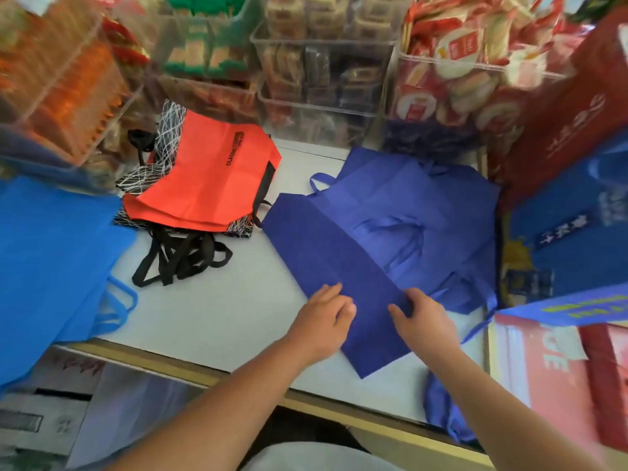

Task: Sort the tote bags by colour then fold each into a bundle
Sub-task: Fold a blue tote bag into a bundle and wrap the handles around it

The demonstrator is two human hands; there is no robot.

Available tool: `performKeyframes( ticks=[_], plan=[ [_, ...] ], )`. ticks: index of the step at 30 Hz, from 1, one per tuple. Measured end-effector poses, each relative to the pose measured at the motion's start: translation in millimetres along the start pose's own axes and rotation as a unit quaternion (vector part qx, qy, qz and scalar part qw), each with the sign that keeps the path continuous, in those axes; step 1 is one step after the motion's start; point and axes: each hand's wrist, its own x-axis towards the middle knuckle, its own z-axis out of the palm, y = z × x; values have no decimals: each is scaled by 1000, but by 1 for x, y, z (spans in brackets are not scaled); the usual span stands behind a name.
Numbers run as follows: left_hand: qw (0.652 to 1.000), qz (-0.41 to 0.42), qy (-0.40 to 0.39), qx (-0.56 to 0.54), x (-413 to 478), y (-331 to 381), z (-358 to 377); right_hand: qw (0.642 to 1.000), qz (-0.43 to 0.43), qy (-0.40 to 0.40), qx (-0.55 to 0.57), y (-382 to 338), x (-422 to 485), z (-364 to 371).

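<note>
Colour piles look formed: orange fabric totes (204, 178), light-blue fabric totes (44, 260). The left hand (323, 319) and right hand (423, 319) grip 1 half-folded dark-blue fabric tote (339, 253); bundling seems mostly ahead.

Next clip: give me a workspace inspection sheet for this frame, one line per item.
Surface: white counter with a pale wooden front edge.
Job's things: dark blue tote bag folded into a strip, its far end over the dark blue pile; orange bags stacked on patterned bags, black handles trailing; light blue bag at the left.
Clutter: nothing seen.
Grippers: left hand has bent fingers on the strip, grip unclear; right hand pinches its right edge.
Cables: nothing seen.
Surroundings: clear bins of packaged snacks behind; printed bags at the right.
</note>
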Motion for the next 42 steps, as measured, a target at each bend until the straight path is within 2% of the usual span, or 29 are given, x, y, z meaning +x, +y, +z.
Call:
performKeyframes(
  ticks=[3, 5, 6, 7, 10, 11, 13, 15, 18, 20, 23, 28, 32, 35, 37, 42],
  plan=[
    [984, 14, -26, 174, 16, -19, -20, 978, -87, 104, -156, 8, 12, 20],
    [971, 3, -57, 230, 27, -31, -31, 961, -185, 109, -174, -2, 7, 41],
    [967, -8, -75, 242, 32, -37, -34, 960, -209, 80, -166, -6, 2, 56],
    [962, -12, -87, 257, 37, -42, -37, 970, -195, 39, -143, -12, -3, 69],
    [932, 28, -92, 350, 49, -51, -45, 995, -54, -68, -57, -19, -8, 94],
    [921, 50, -92, 375, 51, -53, -49, 995, -32, -74, -51, -19, -6, 100],
    [904, 85, -110, 403, 49, -56, -59, 995, -41, -46, -75, -23, -4, 109],
    [894, 108, -149, 410, 38, -64, -69, 995, -59, -20, -82, -30, -2, 115],
    [879, 134, -197, 412, 16, -88, -82, 994, -74, -45, -65, -43, -8, 122],
    [885, 157, -168, 404, 2, -108, -88, 995, -77, -48, -36, -50, -14, 128],
    [900, 106, -156, 393, -9, -133, -101, 997, -74, -37, 8, -55, -23, 140],
    [890, 113, -158, 412, -19, -168, -114, 994, -80, -75, -10, -58, -29, 144],
    [853, 145, -134, 482, -19, -162, -110, 983, -104, -125, -82, -58, -27, 137],
    [871, 125, -162, 447, -19, -155, -115, 967, -114, -172, -146, -62, -28, 123],
    [879, 94, -189, 428, -25, -142, -125, 966, -111, -182, -147, -66, -30, 109],
    [909, 13, -245, 338, -41, -117, -150, 967, -30, -211, -140, -62, -23, 62]
  ],
)
